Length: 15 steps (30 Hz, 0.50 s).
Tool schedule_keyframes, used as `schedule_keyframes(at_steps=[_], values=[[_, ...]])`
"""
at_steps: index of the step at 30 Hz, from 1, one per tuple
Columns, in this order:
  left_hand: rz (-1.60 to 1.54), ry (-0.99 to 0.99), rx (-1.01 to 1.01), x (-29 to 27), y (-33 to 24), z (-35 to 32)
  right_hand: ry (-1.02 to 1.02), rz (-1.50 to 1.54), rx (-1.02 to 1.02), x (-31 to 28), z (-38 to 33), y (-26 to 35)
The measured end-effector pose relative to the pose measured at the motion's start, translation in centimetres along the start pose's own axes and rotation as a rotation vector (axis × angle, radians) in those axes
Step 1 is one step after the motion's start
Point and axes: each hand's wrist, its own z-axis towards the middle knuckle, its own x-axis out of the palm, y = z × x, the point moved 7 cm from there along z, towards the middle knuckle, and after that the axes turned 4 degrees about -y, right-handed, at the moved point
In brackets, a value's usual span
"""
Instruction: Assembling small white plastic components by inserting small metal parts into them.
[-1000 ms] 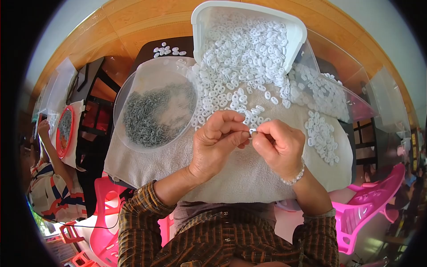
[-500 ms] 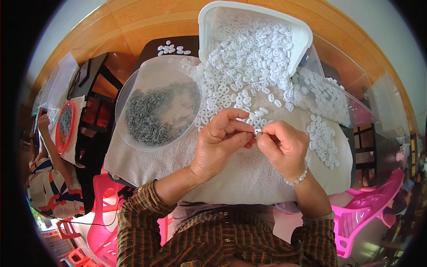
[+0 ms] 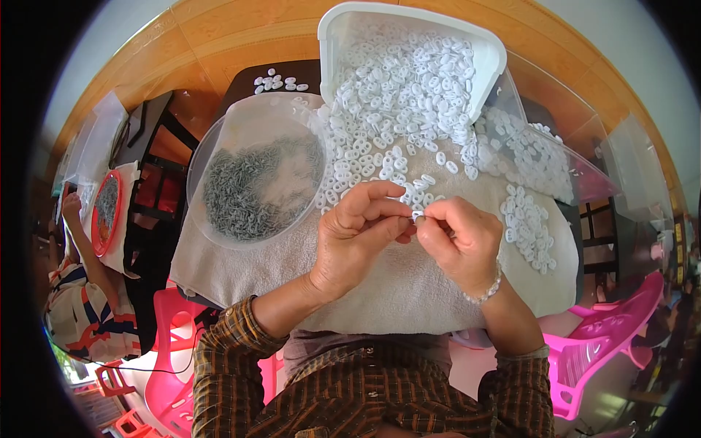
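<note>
Thumb and forefinger of my right hand pinch a small white oval plastic piece over the towel. My left hand meets it there, its thumb and a finger pressed together against the near side of that piece. Whatever else lies between the left fingertips is hidden. Just beyond both hands, many loose white oval pieces with two holes spread over the towel. To the left stands a round clear tray with a heap of tiny slim grey pieces, too small to name.
A white bin lies tipped at the back, spilling white pieces. Right of it are a clear plastic box and a separate pile of white pieces. Pink chairs flank the table. At far left, another person's arm is beside a red tray.
Both hands, still together with the white piece between them, appear slightly further left. The whole view has shifted a little, and the right fingers have turned slightly around the piece.
</note>
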Motion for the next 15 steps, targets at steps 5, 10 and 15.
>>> schedule_keyframes(at_steps=[5,10,15], values=[[-0.063,0.059,0.038,0.5,-0.6,0.1,0.020,0.245,0.253,0.0,-0.4,-1.7],[-0.116,0.067,0.017,0.3,-0.5,0.4,0.020,0.266,0.278,0.1,-0.5,-2.0],[-0.117,0.075,-0.030,0.2,-0.1,0.7,0.020,0.213,0.279,0.1,-0.5,-2.3]])
